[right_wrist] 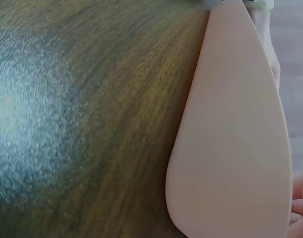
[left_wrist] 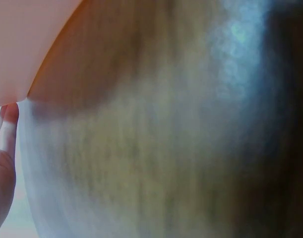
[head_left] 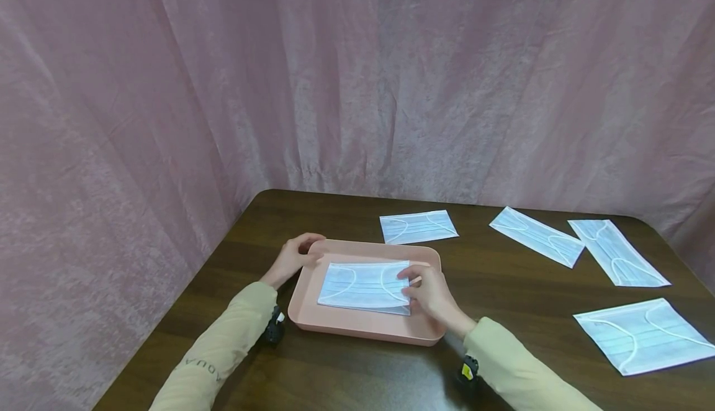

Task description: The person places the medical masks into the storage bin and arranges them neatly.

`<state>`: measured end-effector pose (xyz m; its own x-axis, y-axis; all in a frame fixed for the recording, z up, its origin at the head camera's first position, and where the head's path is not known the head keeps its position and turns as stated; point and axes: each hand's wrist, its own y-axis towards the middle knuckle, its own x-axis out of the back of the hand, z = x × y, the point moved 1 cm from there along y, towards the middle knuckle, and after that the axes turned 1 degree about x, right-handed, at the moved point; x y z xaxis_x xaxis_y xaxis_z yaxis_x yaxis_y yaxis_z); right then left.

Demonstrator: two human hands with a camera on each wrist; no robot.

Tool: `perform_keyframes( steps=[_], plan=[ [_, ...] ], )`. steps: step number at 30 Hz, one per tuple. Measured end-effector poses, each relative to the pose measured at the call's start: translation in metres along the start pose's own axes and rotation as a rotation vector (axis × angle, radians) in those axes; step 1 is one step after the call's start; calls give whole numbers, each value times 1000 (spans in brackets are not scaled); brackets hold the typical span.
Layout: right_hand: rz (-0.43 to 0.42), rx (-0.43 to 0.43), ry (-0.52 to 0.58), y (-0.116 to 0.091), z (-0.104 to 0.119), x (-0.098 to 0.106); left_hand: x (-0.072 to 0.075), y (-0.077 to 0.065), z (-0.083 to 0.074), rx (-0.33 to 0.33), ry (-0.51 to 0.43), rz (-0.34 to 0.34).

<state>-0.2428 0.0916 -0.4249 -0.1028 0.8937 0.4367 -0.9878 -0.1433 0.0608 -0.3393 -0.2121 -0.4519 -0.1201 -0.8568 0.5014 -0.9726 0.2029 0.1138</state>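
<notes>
A shallow pink tray (head_left: 363, 330) sits on the dark wooden table. My left hand (head_left: 292, 259) holds its back left corner, thumb over the rim; part of that hand shows beside the tray wall (left_wrist: 27, 44) in the left wrist view. Inside the tray lies a pale blue face mask (head_left: 365, 284) with white ear loops, overlapping another mask (head_left: 399, 310) whose lower edge peeks out. The right hand (head_left: 434, 296) reaches over the tray's right side and pinches the upper mask's right edge. In the right wrist view, the tray wall (right_wrist: 230, 124) hides most of that hand.
Behind the tray lies one flat mask (head_left: 419, 227). Toward the right are a slanted mask (head_left: 537, 236), another mask (head_left: 620, 253) close beside it, and a nearer mask (head_left: 648, 336). A pink curtain (head_left: 357, 88) hangs behind the table (head_left: 503, 311).
</notes>
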Motion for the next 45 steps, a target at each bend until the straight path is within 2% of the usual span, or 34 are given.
perform_keyframes(
  steps=[7,10,12,19,21,29,40,44,45],
  plan=[
    [33,24,-67,-1,2,0,2,-15,-32,-4,-13,10],
    [44,31,-106,-1,3,0,2,-17,-36,8,-7,11],
    [55,28,-129,-1,3,0,2,-16,-35,-4,1,10],
    [82,14,-209,0,3,-2,0,0,-2,-5,-8,0],
    [81,13,-231,0,3,-3,-1,2,2,-5,4,-5],
    [66,35,-292,1,3,-3,-1,2,3,2,5,-20],
    [40,112,-397,-1,3,-2,-1,2,1,5,3,-15],
    [44,103,-388,-2,6,1,-1,0,2,6,3,-16],
    [45,96,-376,-2,8,2,-1,-2,-2,11,3,-11]
  ],
)
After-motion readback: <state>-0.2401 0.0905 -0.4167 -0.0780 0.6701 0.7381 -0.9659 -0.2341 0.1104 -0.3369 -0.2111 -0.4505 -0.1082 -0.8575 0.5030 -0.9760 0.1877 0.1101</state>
